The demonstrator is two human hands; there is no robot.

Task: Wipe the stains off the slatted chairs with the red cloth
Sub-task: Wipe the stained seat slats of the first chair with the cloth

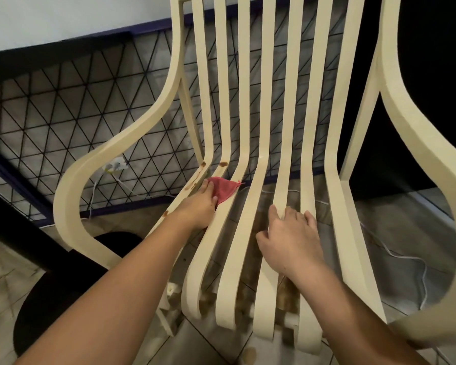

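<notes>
Two hands on the slatted chair [336, 180]: left hand [198, 205] pinches half-covered red cloth [223, 191], right hand [291, 239] lies spread.

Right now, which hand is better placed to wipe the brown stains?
Left. The left hand holds the red cloth just below the brown stains; the right hand rests on slats farther right, without cloth.
</notes>
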